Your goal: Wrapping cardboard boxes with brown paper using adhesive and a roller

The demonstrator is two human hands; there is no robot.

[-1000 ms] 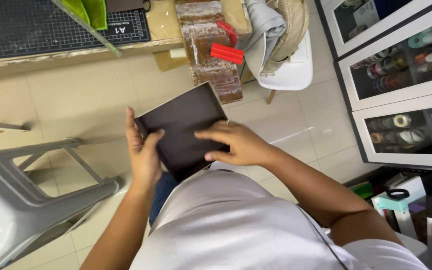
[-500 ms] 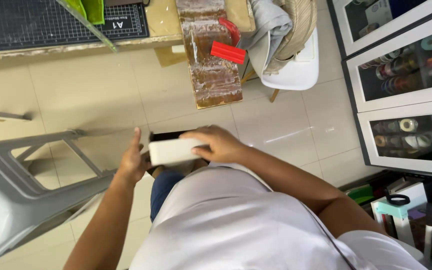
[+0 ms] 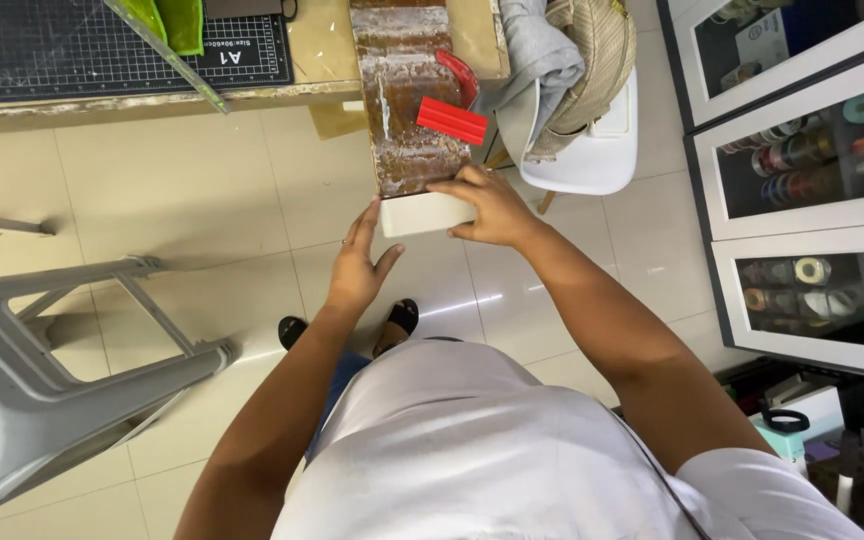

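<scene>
My right hand (image 3: pixel 487 207) grips a cream-coloured flat piece (image 3: pixel 424 213) by its right end, holding it over the floor just below a worn brown board (image 3: pixel 407 95). Fingers apart, my left hand (image 3: pixel 357 265) sits at the piece's left edge, fingertips touching or almost touching it. A red flat tool (image 3: pixel 451 121) lies on the brown board, just above the held piece. My feet in dark sandals (image 3: pixel 401 318) show on the tiled floor below the hands.
A dark cutting mat (image 3: pixel 102 50) and a green item (image 3: pixel 174 22) lie on the workbench at the top. To the right stands a white chair (image 3: pixel 592 150) with cloth and a woven bag; glass-fronted cabinets (image 3: pixel 812 180) hold tape rolls. A grey plastic stool (image 3: pixel 42 340) lies at left.
The dark sheet held flat at my lap a second ago was turned or folded to its pale side. Both hands have carried it forward and up toward the brown board.
</scene>
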